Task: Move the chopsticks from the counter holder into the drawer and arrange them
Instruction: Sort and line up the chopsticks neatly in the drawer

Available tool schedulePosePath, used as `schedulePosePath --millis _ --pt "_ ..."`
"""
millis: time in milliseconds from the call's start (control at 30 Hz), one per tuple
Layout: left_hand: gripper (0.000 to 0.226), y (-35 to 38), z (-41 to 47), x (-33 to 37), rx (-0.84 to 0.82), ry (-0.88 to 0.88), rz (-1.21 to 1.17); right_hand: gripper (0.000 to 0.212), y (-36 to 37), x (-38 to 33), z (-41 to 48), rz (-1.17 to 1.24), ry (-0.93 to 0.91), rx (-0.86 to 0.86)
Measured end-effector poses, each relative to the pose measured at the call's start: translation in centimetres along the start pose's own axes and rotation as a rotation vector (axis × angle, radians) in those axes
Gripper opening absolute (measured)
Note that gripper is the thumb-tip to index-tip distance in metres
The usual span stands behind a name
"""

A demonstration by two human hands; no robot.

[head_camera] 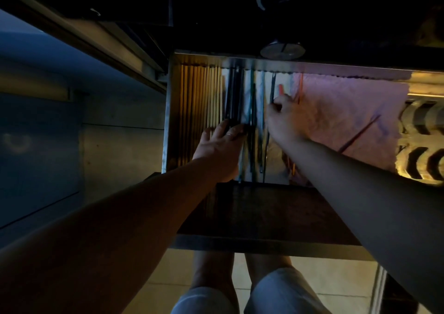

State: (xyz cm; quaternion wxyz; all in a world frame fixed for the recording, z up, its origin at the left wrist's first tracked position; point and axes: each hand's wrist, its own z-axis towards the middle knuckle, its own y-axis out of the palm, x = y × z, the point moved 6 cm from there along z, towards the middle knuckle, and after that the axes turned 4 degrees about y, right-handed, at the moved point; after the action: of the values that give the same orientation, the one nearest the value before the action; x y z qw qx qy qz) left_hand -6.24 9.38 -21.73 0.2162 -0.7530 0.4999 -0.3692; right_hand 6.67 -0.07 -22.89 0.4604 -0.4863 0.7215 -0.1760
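In the open drawer (165, 111) at frame centre, the left hand (217, 144) lies open on dark chopsticks (234, 97); the right hand (283, 119) pinches an orange chopstick (280, 89).

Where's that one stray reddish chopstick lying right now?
In the head view, the reddish chopstick lies slanted on the pink cloth in the drawer's right part, just right of the right hand, apart from the rows.

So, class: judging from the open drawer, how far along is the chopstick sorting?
Done: pale chopsticks lie side by side at the drawer's left. In hand: the left hand steadies the dark ones; the right hand handles a red one. Left: a stray chopstick lies askew on the pink cloth.
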Motion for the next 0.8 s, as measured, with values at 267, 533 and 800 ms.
schedulePosePath --millis 267,533,800 --pt "0.07 -0.1 0.2 -0.1 0.014 -0.009 -0.052 0.017 3.0 -0.9 -0.3 0.067 0.121 -0.172" --pt "0.071 -0.9 -0.6 -1.2 0.156 -0.045 -0.094 0.021 2.3 -1.7 -0.1 -0.119 0.089 -0.068" --pt "0.085 0.9 0.4 0.0 0.001 0.038 0.106 0.021 1.4 -0.6 -0.6 -0.175 -0.026 -0.029"
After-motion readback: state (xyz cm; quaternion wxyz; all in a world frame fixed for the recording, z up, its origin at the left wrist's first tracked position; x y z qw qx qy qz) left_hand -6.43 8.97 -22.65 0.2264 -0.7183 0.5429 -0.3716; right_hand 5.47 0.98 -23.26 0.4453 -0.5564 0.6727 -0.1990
